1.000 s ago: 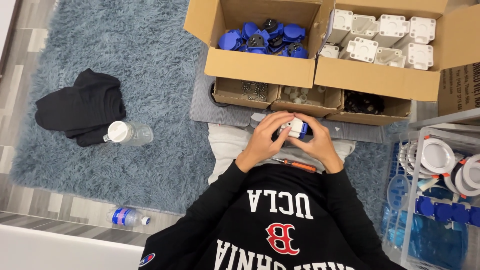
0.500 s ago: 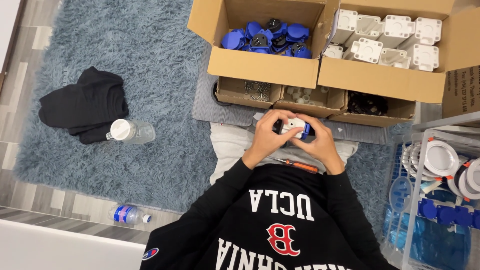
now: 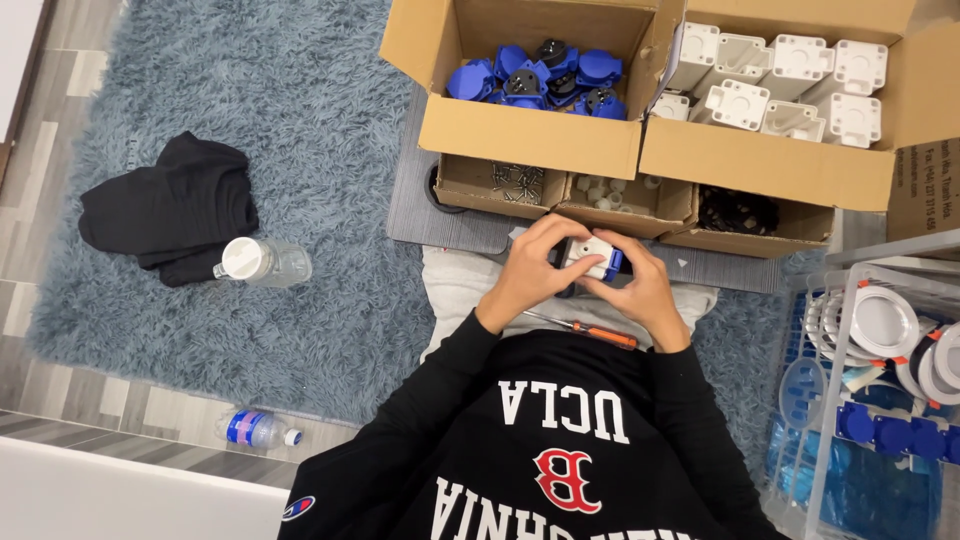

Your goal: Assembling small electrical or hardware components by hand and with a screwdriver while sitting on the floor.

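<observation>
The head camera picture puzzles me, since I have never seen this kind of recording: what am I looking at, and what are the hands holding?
The camera is worn on a person's head and looks straight down, so you see their dark sleeves and lap from above. The left hand and right hand together grip a small white and blue part. An orange-handled screwdriver lies on the lap. Ahead stand open cardboard boxes: one with blue parts, one with white housings, and low trays, one holding screws. On the grey shaggy rug lie a folded black garment and a clear bottle.
</observation>
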